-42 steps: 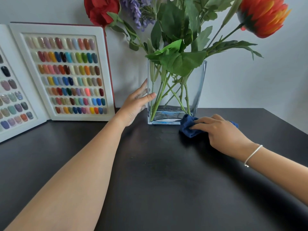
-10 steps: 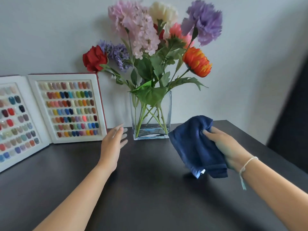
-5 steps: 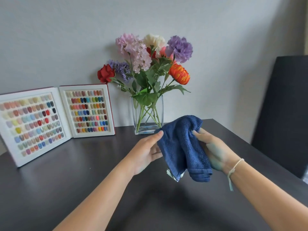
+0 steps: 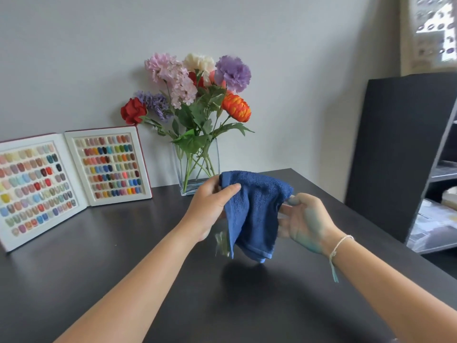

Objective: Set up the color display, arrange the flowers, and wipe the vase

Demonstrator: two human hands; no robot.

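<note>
Blue terry cloth (image 4: pixel 252 214) hangs in the air between both hands, well in front of the glass vase (image 4: pixel 197 169). The left hand (image 4: pixel 210 206) is pinched shut on the cloth's upper left corner, thumb across the front; the right hand (image 4: pixel 304 219) has its fingers closed on the upper right edge, palm turned up. The vase stands upright at the back of the dark tabletop (image 4: pixel 123 268), near the wall, with the flowers (image 4: pixel 197 95) spread tall and wide above it, and the open color display (image 4: pixel 74 174) stands propped just to its left.

If more wiping is meant, I'd worry about that top-heavy bunch (tall stems, narrow glass): a firm push with no hand bracing it could tip the vase or knock it into the display. A loose cloth corner might also catch a leaf.
</note>
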